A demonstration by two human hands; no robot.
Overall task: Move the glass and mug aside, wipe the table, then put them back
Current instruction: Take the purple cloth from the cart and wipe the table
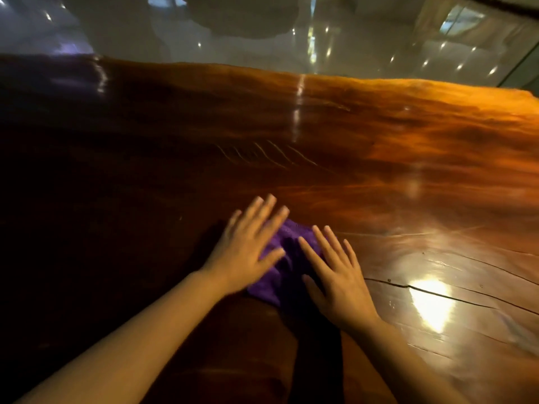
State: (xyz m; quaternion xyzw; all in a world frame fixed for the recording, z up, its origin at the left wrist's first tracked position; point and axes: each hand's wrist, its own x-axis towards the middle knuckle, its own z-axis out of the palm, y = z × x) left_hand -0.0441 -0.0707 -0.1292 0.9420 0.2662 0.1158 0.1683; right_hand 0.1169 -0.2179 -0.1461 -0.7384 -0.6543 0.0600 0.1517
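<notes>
Both hands lie flat on a purple cloth (287, 266) in the near middle of the table (379, 158). The left hand (248, 246) presses on the left part of the cloth, palm down, fingers straight and spread; it grips nothing. The right hand (335, 275) does the same on the right part, also wide open with the fingers apart, the thumb beside the cloth edge. The cloth is crumpled between the two hands and partly hidden under them. The table is dark, glossy wood with a wavy far edge; a long crack (431, 293) runs across it at the right, near a bright reflection of light. No glass, mug or other container shows in this view, so I cannot tell where they stand. Beyond the table is a shiny pale floor (364, 33).
</notes>
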